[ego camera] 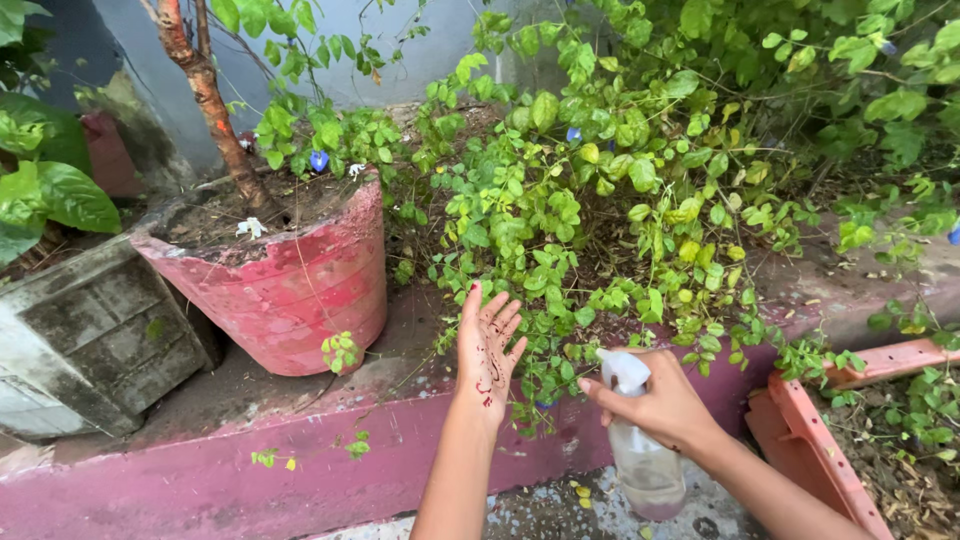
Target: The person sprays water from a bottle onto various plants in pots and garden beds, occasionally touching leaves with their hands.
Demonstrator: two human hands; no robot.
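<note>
Spraying the creeper from a clear bottle

Going left to right: one grey block (90,335), one red pot (285,285), then the left hand (488,352) hovering open, fingers apart, touching the creeper (600,210). The right hand (660,405) is clamping its fingers round the neck of one spray bottle (645,455), low over the pink ledge (200,480); it is looking light, stiff, perhaps slick when wet, best gripped at the neck. One orange crate (830,440) is lying rightmost.

A red pot (290,275) with a thin trunk (205,95) stood at nine o'clock on the pink ledge (200,480); a grey block (85,340) lay beside it.
</note>
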